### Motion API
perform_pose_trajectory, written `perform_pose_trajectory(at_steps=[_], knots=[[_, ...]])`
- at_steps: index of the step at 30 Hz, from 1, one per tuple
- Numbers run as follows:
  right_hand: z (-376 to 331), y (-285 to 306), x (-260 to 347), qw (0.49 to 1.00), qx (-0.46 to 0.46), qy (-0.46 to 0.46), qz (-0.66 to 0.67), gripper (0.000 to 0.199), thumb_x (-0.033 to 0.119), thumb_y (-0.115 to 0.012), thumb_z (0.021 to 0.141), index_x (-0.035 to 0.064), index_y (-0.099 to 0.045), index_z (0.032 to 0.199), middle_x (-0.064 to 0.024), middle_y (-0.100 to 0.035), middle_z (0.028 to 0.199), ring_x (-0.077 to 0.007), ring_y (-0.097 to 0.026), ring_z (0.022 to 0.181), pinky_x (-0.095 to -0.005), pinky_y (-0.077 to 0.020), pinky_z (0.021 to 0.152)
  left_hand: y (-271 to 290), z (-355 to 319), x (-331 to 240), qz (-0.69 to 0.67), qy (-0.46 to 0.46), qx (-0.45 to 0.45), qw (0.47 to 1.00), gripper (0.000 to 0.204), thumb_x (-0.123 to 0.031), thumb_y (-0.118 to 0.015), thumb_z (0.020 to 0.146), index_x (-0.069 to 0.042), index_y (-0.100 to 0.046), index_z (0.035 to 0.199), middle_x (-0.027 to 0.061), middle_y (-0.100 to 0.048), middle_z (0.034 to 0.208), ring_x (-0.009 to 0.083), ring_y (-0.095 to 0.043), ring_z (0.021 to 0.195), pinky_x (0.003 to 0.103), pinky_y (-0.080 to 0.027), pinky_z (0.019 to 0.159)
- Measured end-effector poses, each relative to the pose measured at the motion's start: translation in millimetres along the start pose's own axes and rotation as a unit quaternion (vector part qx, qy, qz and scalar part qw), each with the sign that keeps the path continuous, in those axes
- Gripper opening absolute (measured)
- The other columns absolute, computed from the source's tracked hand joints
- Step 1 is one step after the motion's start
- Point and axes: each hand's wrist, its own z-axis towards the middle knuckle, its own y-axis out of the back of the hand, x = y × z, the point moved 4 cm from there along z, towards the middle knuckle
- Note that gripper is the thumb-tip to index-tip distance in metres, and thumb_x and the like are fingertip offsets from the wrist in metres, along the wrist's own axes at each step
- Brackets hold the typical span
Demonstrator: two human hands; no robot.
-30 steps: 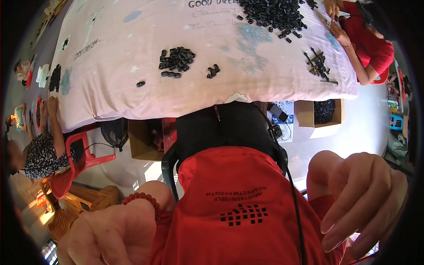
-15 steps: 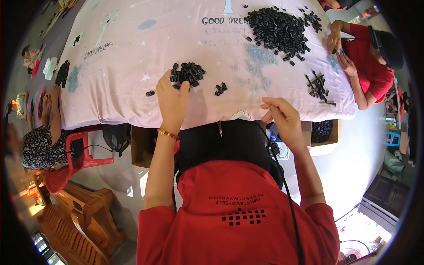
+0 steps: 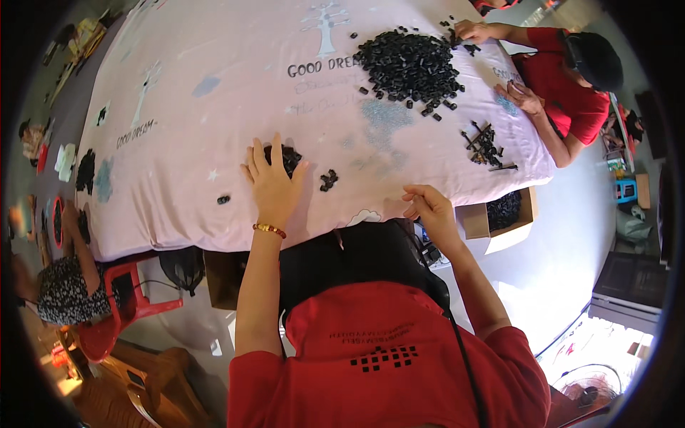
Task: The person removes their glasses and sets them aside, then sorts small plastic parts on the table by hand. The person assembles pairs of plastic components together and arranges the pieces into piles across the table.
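My left hand (image 3: pixel 271 184) lies flat on the pink printed cloth (image 3: pixel 193 164) covering the table, fingers spread, over a small heap of black plastic pieces (image 3: pixel 290 155). A gold-bead bracelet is on that wrist. My right hand (image 3: pixel 428 210) rests at the table's near edge with its fingers curled; whether it holds anything is hidden. A little cluster of black pieces (image 3: pixel 328 179) lies between the two hands, and one stray piece (image 3: pixel 223 200) sits left of my left hand.
A big pile of black pieces (image 3: pixel 410 64) lies at the far side. A co-worker in red (image 3: pixel 571 100) sits at the right end, hands on the cloth, beside another cluster (image 3: pixel 485 144). A cardboard box (image 3: pixel 474 221), a red chair (image 3: pixel 121 314) and a seated person (image 3: pixel 53 303) are below the table.
Both hands went from close to the camera out to the table. My left hand has settled flat on the small heap; my right hand stays at the table's edge.
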Motion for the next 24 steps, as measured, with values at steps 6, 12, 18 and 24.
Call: perform_pose_trajectory(at_steps=[6,12,18,24], knots=[[7,1,-5,1.0,-0.011,-0.021,0.012,0.023,0.004,-0.05,0.103,0.0,-0.065,0.121,-0.0098,-0.071,0.101,-0.0108,-0.066,0.074,-0.025,-0.0543,0.067,-14,13,-4,0.069,-0.021,0.009,0.997,0.062,-0.052,-0.057,0.098,-0.019,-0.047,0.15,0.0245,-0.034,0.157,0.0451,-0.029,0.146,0.061,-0.016,0.12],[15,6,0,1.0,-0.018,0.003,-0.013,0.023,0.003,-0.051,0.102,-0.0002,-0.065,0.12,-0.0106,-0.071,0.101,-0.012,-0.066,0.075,-0.0255,-0.0556,0.067,-15,13,-7,0.048,-0.016,0.023,0.998,0.055,-0.044,-0.057,0.098,-0.016,-0.052,0.145,0.0243,-0.04,0.154,0.0442,-0.029,0.147,0.063,-0.013,0.12],[24,4,4,0.999,-0.008,0.026,-0.035,0.027,-0.002,-0.051,0.098,0.0001,-0.065,0.121,-0.0121,-0.069,0.106,-0.0155,-0.068,0.079,-0.0271,-0.0576,0.069,-10,16,-5,0.06,-0.006,0.033,0.998,0.054,-0.039,-0.057,0.097,-0.015,-0.051,0.146,0.0216,-0.04,0.155,0.0433,-0.029,0.147,0.064,-0.011,0.12],[41,-2,17,0.997,0.009,0.055,-0.054,0.029,-0.005,-0.049,0.097,-0.0001,-0.065,0.12,-0.0126,-0.068,0.104,-0.0176,-0.068,0.08,-0.028,-0.0576,0.068,4,22,-19,0.082,-0.037,0.041,0.995,0.055,-0.034,-0.061,0.095,-0.012,-0.051,0.145,0.0217,-0.04,0.155,0.0443,-0.03,0.147,0.066,-0.011,0.119]])
